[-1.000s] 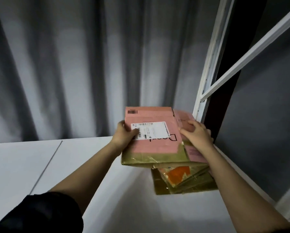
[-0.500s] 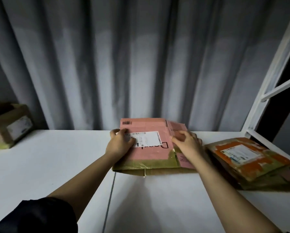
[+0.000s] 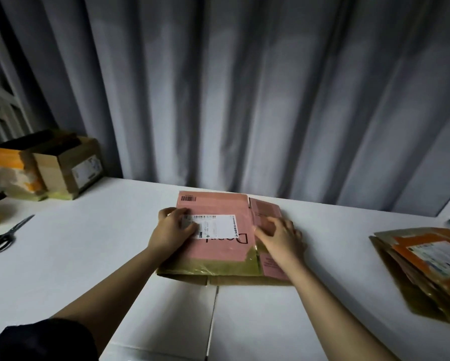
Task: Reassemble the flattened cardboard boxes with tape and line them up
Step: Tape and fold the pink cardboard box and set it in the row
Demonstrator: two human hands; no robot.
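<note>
A flattened pink cardboard box (image 3: 226, 248) with a white shipping label and yellowish tape along its near edge lies flat on the white table (image 3: 88, 256), in the middle. My left hand (image 3: 173, 231) rests on its left side, thumb over the label. My right hand (image 3: 281, 237) presses with spread fingers on the narrower right panel. A stack of flattened orange and brown boxes (image 3: 427, 272) lies at the right edge of the table. Two assembled boxes, a brown one (image 3: 70, 168) and an orange one (image 3: 15, 173), stand at the far left.
Black scissors (image 3: 3, 238) lie on the table at the left. A grey curtain (image 3: 244, 87) hangs right behind the table. A seam in the tabletop (image 3: 213, 313) runs toward me below the pink box.
Both hands carried the pink box leftward, away from the stack of flat boxes, and lowered it flat onto the middle of the table. The assembled boxes and scissors came into view.
</note>
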